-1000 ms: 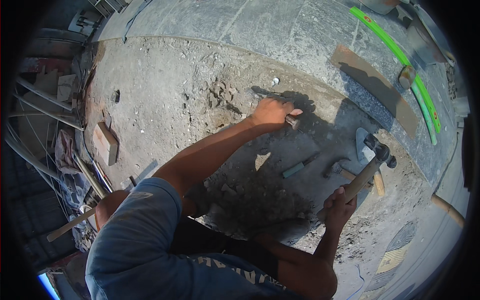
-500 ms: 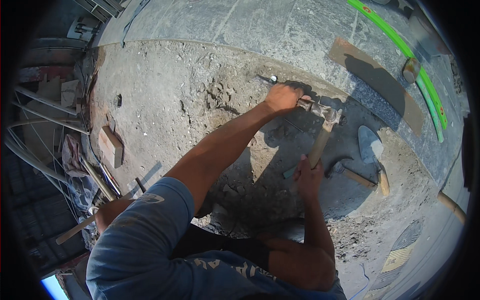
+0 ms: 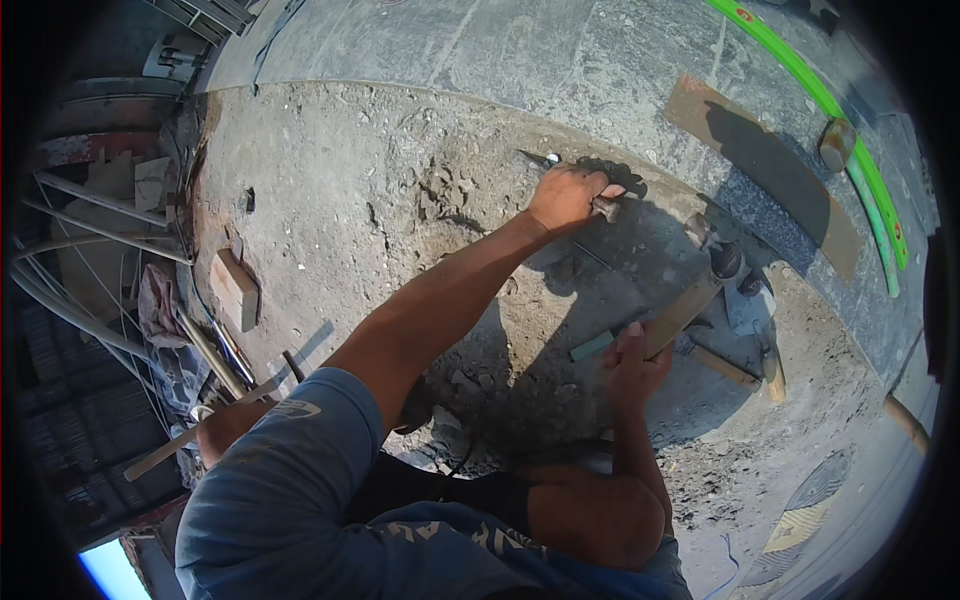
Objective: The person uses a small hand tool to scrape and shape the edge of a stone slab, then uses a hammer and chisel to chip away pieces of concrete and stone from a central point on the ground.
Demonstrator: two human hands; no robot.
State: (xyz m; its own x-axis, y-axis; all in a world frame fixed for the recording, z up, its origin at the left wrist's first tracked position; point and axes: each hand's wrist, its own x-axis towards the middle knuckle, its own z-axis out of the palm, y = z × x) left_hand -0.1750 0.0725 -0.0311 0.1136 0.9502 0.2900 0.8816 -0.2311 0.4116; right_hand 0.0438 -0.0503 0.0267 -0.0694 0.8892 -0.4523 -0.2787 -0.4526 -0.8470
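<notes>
- The left hand (image 3: 568, 198) is closed in a fist around a chisel (image 3: 606, 208); its blunt end pokes out on the right, and the fist hides its middle.
- The right hand (image 3: 635, 370) is wrapped round the wooden handle of a hammer (image 3: 683, 314), the head raised to the right, apart from the chisel.
- The hammer's head cuts across the view of a trowel (image 3: 748, 310) on the ground.
- Just beyond the right hand lies a claw hammer (image 3: 722, 367), partly covered by the raised handle.
- A teal-handled tool (image 3: 592, 346) lies left of that handle, its far end hidden.
- A thin rod (image 3: 593, 257) rests below the left fist.
- Farther right, a brown board (image 3: 765, 170) and a long green bar (image 3: 800, 80) lie on the paved floor (image 3: 500, 50).
- A pale block (image 3: 235, 289) sits well apart, on the left.
</notes>
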